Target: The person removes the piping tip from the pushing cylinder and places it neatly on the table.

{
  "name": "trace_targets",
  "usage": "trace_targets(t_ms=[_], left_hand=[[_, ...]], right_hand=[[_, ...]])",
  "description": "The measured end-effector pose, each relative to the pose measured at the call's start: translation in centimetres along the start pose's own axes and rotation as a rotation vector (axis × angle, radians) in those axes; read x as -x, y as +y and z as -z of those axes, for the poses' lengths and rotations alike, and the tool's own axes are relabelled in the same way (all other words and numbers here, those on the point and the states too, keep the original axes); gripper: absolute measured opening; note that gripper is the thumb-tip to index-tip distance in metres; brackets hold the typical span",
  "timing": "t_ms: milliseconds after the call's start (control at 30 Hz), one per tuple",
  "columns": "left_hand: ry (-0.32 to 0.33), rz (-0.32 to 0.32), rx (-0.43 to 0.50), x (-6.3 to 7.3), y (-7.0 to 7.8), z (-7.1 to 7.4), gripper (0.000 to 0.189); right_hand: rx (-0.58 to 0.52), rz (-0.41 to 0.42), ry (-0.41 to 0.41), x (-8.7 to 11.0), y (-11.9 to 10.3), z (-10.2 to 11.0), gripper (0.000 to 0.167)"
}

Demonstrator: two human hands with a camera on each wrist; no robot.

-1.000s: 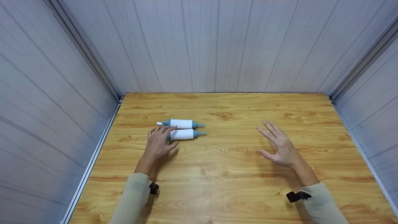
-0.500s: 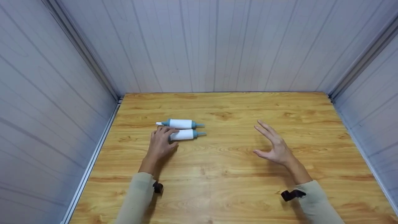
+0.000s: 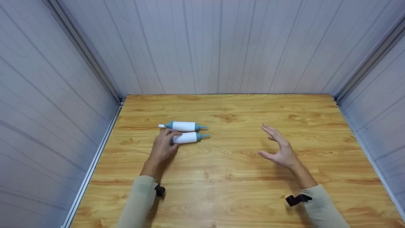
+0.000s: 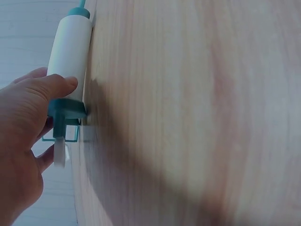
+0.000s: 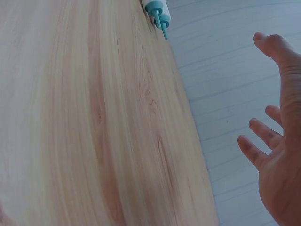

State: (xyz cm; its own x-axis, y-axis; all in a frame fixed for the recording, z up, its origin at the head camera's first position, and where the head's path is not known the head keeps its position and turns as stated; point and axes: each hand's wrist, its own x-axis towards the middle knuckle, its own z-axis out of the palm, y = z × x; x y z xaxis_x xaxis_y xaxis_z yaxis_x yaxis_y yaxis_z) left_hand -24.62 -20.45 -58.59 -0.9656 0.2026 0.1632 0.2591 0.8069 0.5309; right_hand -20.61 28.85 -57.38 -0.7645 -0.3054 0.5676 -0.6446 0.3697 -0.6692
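Two white cylinders with teal ends lie side by side at the table's left, thin teal tips pointing right. My left hand (image 3: 163, 145) grips the near cylinder (image 3: 185, 137) at its left part. In the left wrist view my thumb (image 4: 63, 86) lies across the near cylinder's white body (image 4: 70, 52), beside its teal end cap (image 4: 66, 108); a white tab sticks out below the cap. The far cylinder (image 3: 184, 126) rests just behind, its white tab at the left. Over the table's right side my right hand (image 3: 282, 151) holds nothing, thumb and fingers spread apart.
The wood-grain table (image 3: 227, 177) is bounded by a pale panelled wall (image 3: 202, 47) at the back and by walls at left and right. Both forearms reach in from the front, each with a small black camera at the cuff.
My left thumb has drawn in against the near cylinder and the fingers have closed round it. My right hand has moved slightly left, its fingers curving a little more. The cylinders have hardly moved.
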Motion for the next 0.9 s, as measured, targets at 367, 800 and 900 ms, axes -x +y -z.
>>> trace_targets(t_ms=[367,800,900], left_hand=[[-0.037,-0.019,0.033,0.2,-0.5,-0.2,0.045],[-0.03,-0.1,0.133,0.0,-1.8,-0.5,0.043],[-0.092,-0.023,0.166,0.0,-0.8,0.3,0.045]], right_hand=[[-0.011,-0.023,0.007,0.4,0.3,-0.2,0.087],[-0.041,-0.075,-0.001,0.5,0.2,0.2,0.087],[-0.051,-0.086,-0.009,0.4,0.2,0.2,0.087]])
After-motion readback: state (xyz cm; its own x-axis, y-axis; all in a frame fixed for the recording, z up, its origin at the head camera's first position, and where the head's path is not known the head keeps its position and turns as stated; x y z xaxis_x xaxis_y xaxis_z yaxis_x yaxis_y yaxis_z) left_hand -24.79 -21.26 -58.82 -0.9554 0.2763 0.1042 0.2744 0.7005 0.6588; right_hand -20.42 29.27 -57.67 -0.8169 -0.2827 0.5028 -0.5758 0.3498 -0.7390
